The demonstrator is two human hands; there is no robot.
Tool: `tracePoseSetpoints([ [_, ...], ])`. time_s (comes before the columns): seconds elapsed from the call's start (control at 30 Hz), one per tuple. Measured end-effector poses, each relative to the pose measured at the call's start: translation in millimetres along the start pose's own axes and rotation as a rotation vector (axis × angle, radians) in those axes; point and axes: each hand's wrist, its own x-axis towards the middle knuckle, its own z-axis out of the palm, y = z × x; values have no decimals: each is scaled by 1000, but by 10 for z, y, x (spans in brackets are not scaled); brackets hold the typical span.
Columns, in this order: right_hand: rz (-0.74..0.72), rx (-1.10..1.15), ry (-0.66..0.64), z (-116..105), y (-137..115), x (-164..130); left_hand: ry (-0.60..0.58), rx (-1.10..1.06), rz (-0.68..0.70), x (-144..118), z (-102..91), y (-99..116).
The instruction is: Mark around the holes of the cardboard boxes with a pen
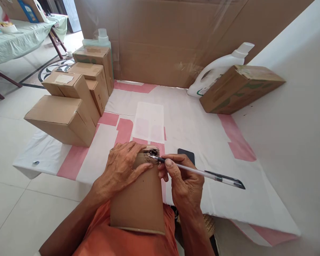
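Note:
A small cardboard box (138,199) stands on end in my lap, leaning against my orange shirt. My left hand (122,169) lies over its upper left corner and holds it steady. My right hand (182,183) grips a clear pen (202,173) with a black cap end. The pen's tip touches the torn top edge of the box, where the cardboard looks ragged and dark.
A white and pink sheet (186,124) covers the floor ahead. Several cardboard boxes (69,103) are stacked at the left, with a pale green bottle (102,37) behind them. A white jug (218,67) and another box (240,87) lie at the right. A dark phone (186,154) lies near my right hand.

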Motion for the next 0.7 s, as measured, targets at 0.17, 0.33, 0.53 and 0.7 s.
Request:
tracePoseSetpoints([
  [0.17,-40,-155,-1,11,-32,2,-12,-4,-7,4,10,12],
  [0.33,-28,-191,-41,-30,-27,-8,-28,-10,-33,0,-2,1],
  [0.53,-45,-209,-33,-133,-31,-23,-27,10,-38,-3,12,-6],
  [0.7,-35,-299,41,-260,-59,-18,-8,26,-40,-10,10,-27],
])
